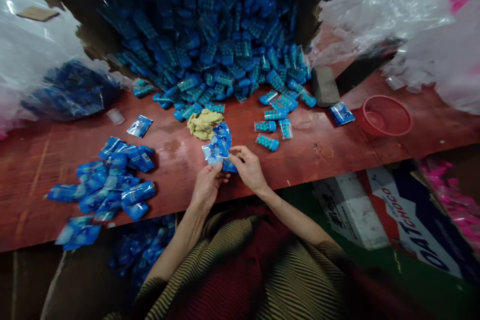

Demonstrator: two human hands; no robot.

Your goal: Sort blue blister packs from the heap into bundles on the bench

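Note:
My left hand and my right hand meet over the near edge of the red table. Both pinch a small stack of clear plastic bags with blue print that fans away from me. The fingers of each hand are closed on the bags' near end. Just beyond the bags lies a crumpled yellow cloth. Loose blue capsule-shaped pieces lie to the right of my hands.
A big heap of blue pieces spills from a box at the back. Filled bags pile up at the left. A red basket stands at the right, with clear plastic sacks behind it. Cartons sit below the table.

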